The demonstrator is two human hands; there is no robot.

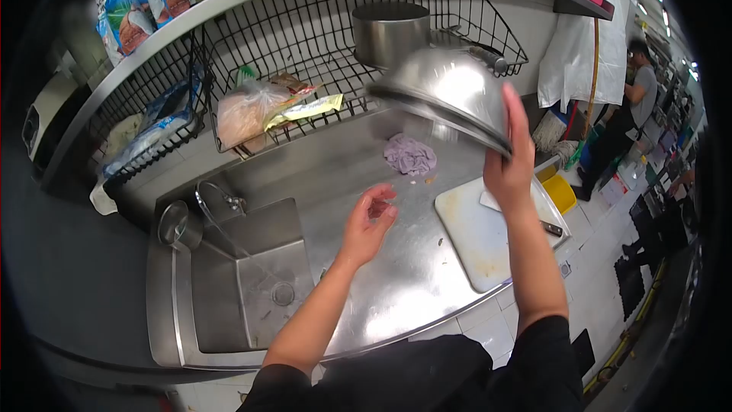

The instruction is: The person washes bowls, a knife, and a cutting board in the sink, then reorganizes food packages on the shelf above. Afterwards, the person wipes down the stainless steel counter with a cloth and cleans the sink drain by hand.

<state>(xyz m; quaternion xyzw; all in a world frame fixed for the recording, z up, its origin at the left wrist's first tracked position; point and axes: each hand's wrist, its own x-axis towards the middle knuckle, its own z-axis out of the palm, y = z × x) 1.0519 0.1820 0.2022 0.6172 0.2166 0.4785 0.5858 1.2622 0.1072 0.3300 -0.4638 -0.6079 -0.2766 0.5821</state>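
My right hand [512,164] grips the rim of a shiny metal bowl [454,91], which is tilted with its rounded side up, in front of the wire basket. Over the steel counter [381,282], my left hand [371,221] has its fingers curved and apart, with nothing in it. A crumpled purple cloth [410,156] lies on the counter below the bowl. To the right, a white cutting board [469,240] carries a knife [550,228], partly hidden by my right forearm.
A sink [259,297] with a running faucet [235,204] is at the left, a metal pot [181,227] at its corner. Above hangs a wire basket [328,69] holding a round metal pot [391,34] and plastic bags [248,114]. A person [640,95] stands far right, beyond a yellow bucket [560,194].
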